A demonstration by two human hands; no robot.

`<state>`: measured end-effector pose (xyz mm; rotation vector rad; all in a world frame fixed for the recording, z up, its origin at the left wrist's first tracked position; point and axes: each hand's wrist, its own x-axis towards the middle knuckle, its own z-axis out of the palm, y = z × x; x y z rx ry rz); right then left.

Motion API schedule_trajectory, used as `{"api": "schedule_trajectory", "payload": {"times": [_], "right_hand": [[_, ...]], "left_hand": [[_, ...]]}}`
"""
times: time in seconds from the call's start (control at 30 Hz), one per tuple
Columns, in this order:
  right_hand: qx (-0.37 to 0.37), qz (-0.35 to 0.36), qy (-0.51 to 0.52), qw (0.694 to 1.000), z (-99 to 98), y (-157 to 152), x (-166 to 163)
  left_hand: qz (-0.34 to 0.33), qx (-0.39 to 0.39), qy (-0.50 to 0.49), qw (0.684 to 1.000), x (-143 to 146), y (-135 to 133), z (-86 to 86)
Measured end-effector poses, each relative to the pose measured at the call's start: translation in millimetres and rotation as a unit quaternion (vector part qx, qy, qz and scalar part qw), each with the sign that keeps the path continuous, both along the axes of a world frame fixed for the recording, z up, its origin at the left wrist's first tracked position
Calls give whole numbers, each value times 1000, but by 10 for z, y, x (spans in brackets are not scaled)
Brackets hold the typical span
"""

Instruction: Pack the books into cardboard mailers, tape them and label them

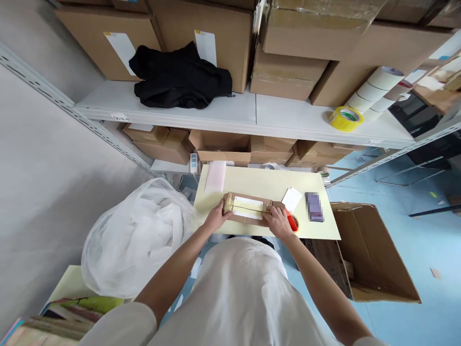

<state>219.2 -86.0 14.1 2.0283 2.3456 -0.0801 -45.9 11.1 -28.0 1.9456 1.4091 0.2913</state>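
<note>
The person wears a loose white top (241, 298), plain and softly creased, which fills the view at six o'clock. Its short white left sleeve (118, 324) ends in a rounded hem at seven o'clock, and a sliver of the right sleeve (370, 342) shows at five o'clock. Both forearms run bare from the sleeves to the left hand (216, 217) and right hand (278, 222), toward twelve o'clock of the top.

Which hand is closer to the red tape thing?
Right. The right hand is right beside the red tape thing; the left hand is at the brown parcel's other end.
</note>
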Motion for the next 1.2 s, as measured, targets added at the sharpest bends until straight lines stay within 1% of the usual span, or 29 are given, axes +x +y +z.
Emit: {"api": "schedule_trajectory", "payload": {"times": [0.07,0.13,0.23,0.3,0.37,0.5,0.57,0.67,0.73,0.77,0.8,0.87,1.0,1.1,1.2], "right_hand": [[24,6,-13,1000,-10,-29,2],[36,9,-32,999,-16,-42,15],[14,14,-56,998,-2,-4,65],[-11,15,-63,998,40,78,111],[-25,0,-59,998,109,207,153],[-27,-46,-39,998,236,523,205],[-44,-55,-28,997,230,654,227],[-125,-61,21,990,114,775,287],[-165,-71,50,982,8,810,337],[-170,-77,57,981,-40,818,358],[-167,-81,59,981,-79,822,374],[-157,-85,57,982,-128,818,386],[-143,-96,73,982,-135,807,371],[-110,-106,80,985,-96,825,377],[-50,-134,38,989,-22,844,383]], "left_hand": [[-4,-31,-24,999,-48,0,-57],[-5,-41,-45,998,-84,3,-105],[6,-36,-77,996,-104,13,-150],[15,-34,-93,995,-97,32,-161],[18,-41,-98,994,-86,62,-159],[7,-49,-81,995,-84,130,-125],[-2,-20,-48,999,-100,149,-76],[-8,80,36,996,-114,157,61],[-50,144,73,986,-89,166,181],[-78,164,81,980,-61,176,242],[-101,177,83,975,-24,191,300],[-128,186,85,971,65,232,400],[-162,179,83,967,181,285,547],[-189,192,67,961,120,221,621],[-225,209,52,950,-12,72,637]]}}
